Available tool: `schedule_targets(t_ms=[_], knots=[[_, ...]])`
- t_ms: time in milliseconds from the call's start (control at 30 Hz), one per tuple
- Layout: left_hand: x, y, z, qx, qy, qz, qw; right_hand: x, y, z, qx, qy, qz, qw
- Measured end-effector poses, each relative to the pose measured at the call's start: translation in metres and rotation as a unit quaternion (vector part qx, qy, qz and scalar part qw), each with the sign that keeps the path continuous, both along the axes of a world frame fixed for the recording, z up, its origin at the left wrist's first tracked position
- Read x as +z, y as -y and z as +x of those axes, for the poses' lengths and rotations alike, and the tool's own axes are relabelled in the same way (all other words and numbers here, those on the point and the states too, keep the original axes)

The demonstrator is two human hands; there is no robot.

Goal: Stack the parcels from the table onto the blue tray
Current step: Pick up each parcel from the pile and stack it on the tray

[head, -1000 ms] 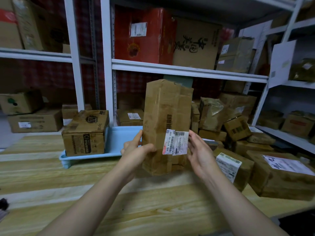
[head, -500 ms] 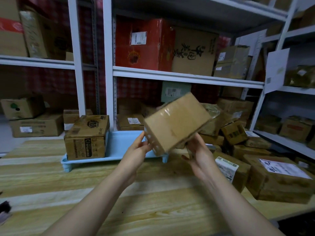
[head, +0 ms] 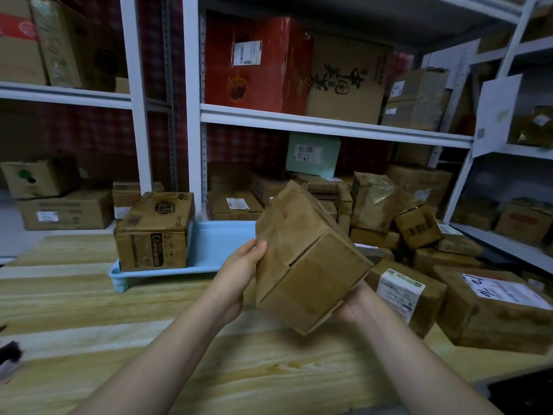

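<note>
Just right of the tray (head: 209,250), above the table (head: 149,339), I've got the box (head: 305,265) tilted btwn both hands: left hand (head: 239,280) fingers pressed on its side, right hand (head: 356,304) cupping underneath, fingers hidden. Risk: it slips off that corner hold, or clips the parcel (head: 154,232) on the tray's left end. Count: 1 tray, 1 parcel on it, 1 held; pile (head: 419,250) right of tray, too cluttered to count.

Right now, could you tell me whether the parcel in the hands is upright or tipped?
Tipped: the held parcel leans diagonally, one corner lowest, between the left hand and right hand.
</note>
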State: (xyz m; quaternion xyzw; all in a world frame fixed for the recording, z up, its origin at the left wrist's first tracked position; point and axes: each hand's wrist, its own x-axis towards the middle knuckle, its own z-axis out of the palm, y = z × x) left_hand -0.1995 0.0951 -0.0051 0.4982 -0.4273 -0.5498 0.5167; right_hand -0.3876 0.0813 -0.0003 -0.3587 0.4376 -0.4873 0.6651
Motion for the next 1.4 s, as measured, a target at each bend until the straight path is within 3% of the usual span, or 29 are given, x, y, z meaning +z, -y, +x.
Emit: schedule_targets(t_ms=[200,300,533,700,900,967,1100,1233,1400], knots=[[-0.001,0.001,0.002,0.053,0.055,-0.040,0.996,-0.010,0.014,0.007,0.001,0.004,-0.012,1.000],[0.010,-0.002,0.004,0.054,0.008,-0.041,0.998,-0.013,0.023,0.016,-0.019,-0.036,-0.041,0.998],[0.005,0.000,0.016,0.036,0.014,-0.024,0.999,-0.025,0.039,0.016,-0.055,0.033,-0.042,0.997],[-0.002,0.006,0.022,0.086,-0.030,-0.026,0.995,-0.030,0.043,0.016,-0.016,0.038,-0.036,0.998],[-0.011,0.014,0.027,0.104,-0.079,-0.032,0.991,-0.040,0.050,0.021,0.107,0.065,0.008,0.992],[-0.014,0.016,0.027,0.113,-0.092,-0.034,0.989,-0.042,0.053,0.031,0.098,0.065,0.012,0.993],[-0.025,0.024,0.034,0.173,-0.095,-0.021,0.980,-0.045,0.061,0.050,0.011,0.025,-0.018,0.999],[-0.053,0.040,0.057,0.291,-0.048,0.053,0.954,-0.040,0.070,0.070,-0.033,-0.035,-0.058,0.997],[-0.078,0.057,0.087,0.338,-0.103,0.106,0.930,-0.034,0.088,0.099,-0.043,-0.183,-0.090,0.978]])
